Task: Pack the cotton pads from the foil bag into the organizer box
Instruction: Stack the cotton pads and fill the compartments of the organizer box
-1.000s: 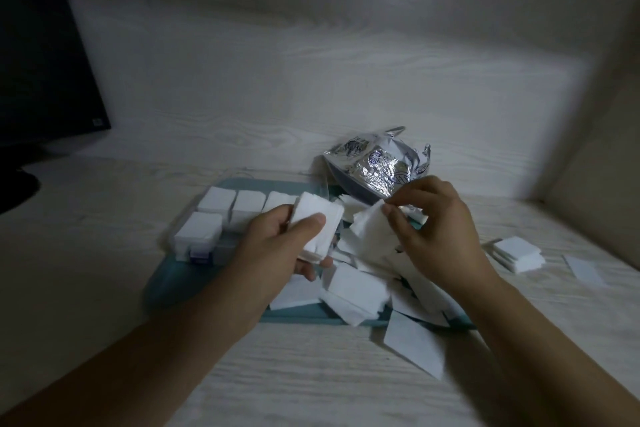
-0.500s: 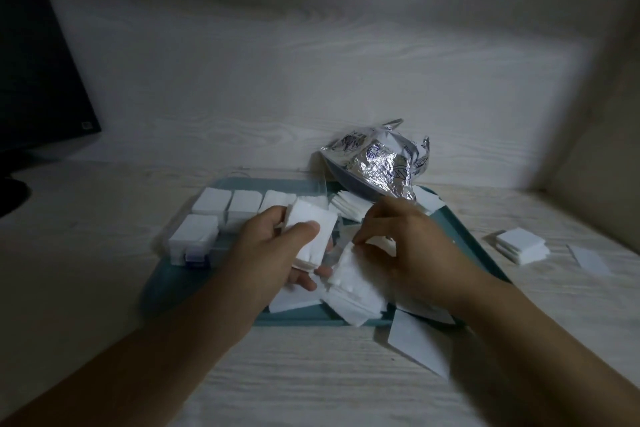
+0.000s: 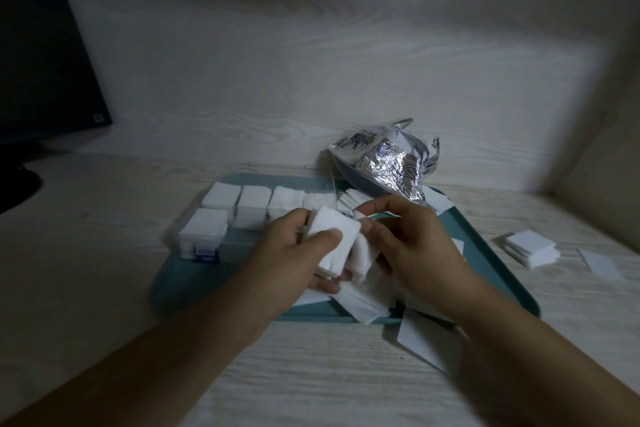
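Note:
My left hand grips a small stack of white cotton pads above the teal tray. My right hand presses another pad against that stack's right side. The clear organizer box sits on the tray's left part, its compartments filled with white pads. The crumpled foil bag lies at the tray's far edge. Loose pads lie scattered on the tray under my hands.
A small pile of pads and a single pad lie on the wooden table to the right of the tray. One pad hangs off the tray's near edge. A dark monitor stands at the far left.
My right hand picked a pad off the tray pile and brought it up and left against the stack held in my left hand.

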